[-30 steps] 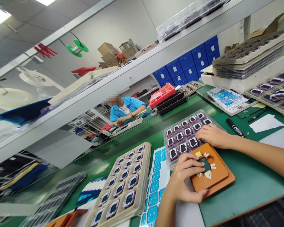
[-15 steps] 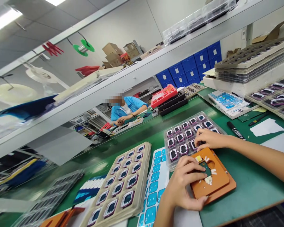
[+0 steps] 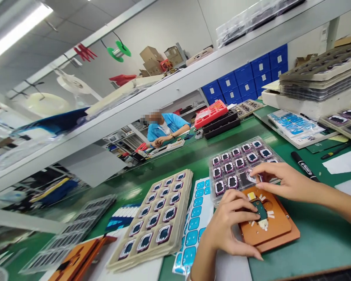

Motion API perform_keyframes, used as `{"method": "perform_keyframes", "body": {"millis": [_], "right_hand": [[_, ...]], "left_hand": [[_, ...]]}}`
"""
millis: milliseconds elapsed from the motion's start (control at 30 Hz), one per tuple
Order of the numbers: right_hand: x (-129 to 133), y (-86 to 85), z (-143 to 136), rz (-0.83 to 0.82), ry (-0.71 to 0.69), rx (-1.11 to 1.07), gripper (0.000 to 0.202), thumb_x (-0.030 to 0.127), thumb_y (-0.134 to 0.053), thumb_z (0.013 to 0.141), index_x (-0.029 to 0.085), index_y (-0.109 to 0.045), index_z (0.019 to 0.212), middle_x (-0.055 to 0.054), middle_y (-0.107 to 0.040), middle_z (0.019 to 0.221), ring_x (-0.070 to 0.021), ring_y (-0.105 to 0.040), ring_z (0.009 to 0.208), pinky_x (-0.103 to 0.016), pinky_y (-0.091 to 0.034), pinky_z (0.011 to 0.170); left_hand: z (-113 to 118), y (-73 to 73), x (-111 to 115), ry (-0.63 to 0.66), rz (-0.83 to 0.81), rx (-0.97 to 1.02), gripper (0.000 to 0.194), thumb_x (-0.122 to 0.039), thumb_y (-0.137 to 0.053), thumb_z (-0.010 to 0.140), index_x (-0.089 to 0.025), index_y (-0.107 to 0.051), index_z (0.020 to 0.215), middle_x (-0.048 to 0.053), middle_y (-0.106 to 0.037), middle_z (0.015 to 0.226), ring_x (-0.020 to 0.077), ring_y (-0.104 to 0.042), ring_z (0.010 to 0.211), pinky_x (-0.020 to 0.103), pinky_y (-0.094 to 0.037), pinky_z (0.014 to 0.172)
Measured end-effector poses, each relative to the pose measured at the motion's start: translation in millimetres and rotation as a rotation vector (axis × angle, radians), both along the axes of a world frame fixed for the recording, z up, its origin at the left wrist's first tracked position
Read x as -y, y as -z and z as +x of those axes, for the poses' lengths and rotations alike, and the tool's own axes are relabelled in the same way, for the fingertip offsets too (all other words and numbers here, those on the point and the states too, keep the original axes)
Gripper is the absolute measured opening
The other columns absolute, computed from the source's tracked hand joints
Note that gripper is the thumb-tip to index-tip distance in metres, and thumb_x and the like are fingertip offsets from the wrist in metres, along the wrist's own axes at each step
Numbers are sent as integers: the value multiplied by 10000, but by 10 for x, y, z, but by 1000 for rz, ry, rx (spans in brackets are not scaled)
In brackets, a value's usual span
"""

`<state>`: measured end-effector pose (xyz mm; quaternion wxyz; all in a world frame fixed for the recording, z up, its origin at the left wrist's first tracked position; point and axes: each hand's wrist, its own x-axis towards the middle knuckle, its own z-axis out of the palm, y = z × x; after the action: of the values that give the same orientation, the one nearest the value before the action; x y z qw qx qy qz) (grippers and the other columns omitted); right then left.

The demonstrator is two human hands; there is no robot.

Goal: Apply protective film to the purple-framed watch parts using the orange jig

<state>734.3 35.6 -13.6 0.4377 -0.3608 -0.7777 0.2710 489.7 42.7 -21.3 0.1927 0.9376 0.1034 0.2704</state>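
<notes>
My left hand point(image 3: 232, 224) rests on an orange fixture plate point(image 3: 273, 232), its thumb along the near edge and its fingers reaching over the top. The fingertips lie by a dark green piece point(image 3: 261, 210) set in the plate's recess. A yellow square point(image 3: 252, 196) and small white pieces sit around that recess. My right hand point(image 3: 280, 179) is closed in a pinch on a white-and-purple frame point(image 3: 253, 176), partly hidden by the fingers. It is just above the near side of a clear tray point(image 3: 213, 185) of similar frames with dark centres.
A beige tray point(image 3: 175, 212) of similar frames stands left, beside a sheet of blue stickers point(image 3: 194, 222). A black marker point(image 3: 304, 166) lies right. Another orange fixture point(image 3: 82, 259) is front left. Across the bench sits a person in a blue shirt point(image 3: 174, 124). A shelf point(image 3: 152, 102) crosses above.
My right hand has lifted a frame from its place in the clear tray, towards the orange fixture. My left hand stays on the fixture. The whole view has shifted slightly.
</notes>
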Motion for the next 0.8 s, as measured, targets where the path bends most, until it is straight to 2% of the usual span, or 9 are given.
{"method": "perform_keyframes", "body": {"millis": [67, 133, 267, 367, 533, 600, 700, 800], "right_hand": [[23, -1, 9, -66, -79, 19, 279, 347, -576, 911, 209, -673, 1133, -65, -686, 1081, -178, -648, 895, -301, -522, 790], [11, 20, 11, -215, -160, 0, 342, 380, -560, 919, 208, -667, 1195, -76, -693, 1106, -196, -662, 936, -328, -532, 830], [-34, 78, 8, -486, -240, -100, 428, 454, -668, 835, 179, -704, 1160, -69, -721, 953, -207, -677, 868, -343, -539, 825], [-72, 106, 24, -549, -240, -119, 418, 463, -761, 748, 188, -760, 1064, -59, -714, 903, -213, -656, 879, -332, -525, 816], [-168, 124, 110, -589, -216, -97, 369, 452, -795, 695, 180, -783, 944, -46, -674, 865, -188, -600, 828, -302, -471, 750], [-196, 125, 150, -646, -244, -90, 436, 430, -808, 671, 164, -745, 1011, -26, -643, 832, -168, -579, 802, -286, -448, 742], [-214, 129, 194, -727, -242, -72, 657, 419, -834, 622, 164, -600, 1180, 12, -595, 798, -153, -550, 770, -263, -421, 712], [-224, 141, 217, -714, -181, 7, 754, 458, -862, 564, 174, -555, 1191, 18, -547, 816, -153, -516, 765, -250, -405, 677]], "left_hand": [[-7, 10, -9, -7, 1, 1, 618, -688, -760, 660, -203, -699, 1039, 77, -713, 1008, 253, -556, 1020, 431, -436, 910], [-19, 26, -21, -3, -10, 10, 646, -713, -742, 661, -214, -691, 1069, 79, -710, 1016, 252, -553, 1030, 430, -435, 921], [-54, 42, -55, 40, -74, 27, 728, -798, -657, 667, -235, -684, 1128, 86, -713, 989, 251, -568, 1006, 434, -445, 920], [-71, 41, -66, 31, -96, 33, 741, -827, -619, 671, -244, -693, 1123, 81, -714, 995, 251, -576, 1004, 423, -452, 907], [-77, 44, -54, -1, -107, 23, 726, -814, -649, 655, -226, -712, 1075, 90, -722, 974, 262, -580, 989, 437, -461, 896], [-79, 50, -53, -1, -107, 18, 738, -817, -653, 649, -214, -710, 1070, 96, -724, 961, 265, -584, 981, 447, -464, 893], [-83, 59, -61, -3, -87, 31, 736, -819, -653, 645, -219, -705, 1069, 87, -727, 960, 257, -589, 974, 443, -470, 884], [-85, 66, -69, 0, -64, 48, 731, -813, -654, 654, -225, -692, 1087, 71, -729, 970, 247, -595, 977, 429, -472, 874]]}}
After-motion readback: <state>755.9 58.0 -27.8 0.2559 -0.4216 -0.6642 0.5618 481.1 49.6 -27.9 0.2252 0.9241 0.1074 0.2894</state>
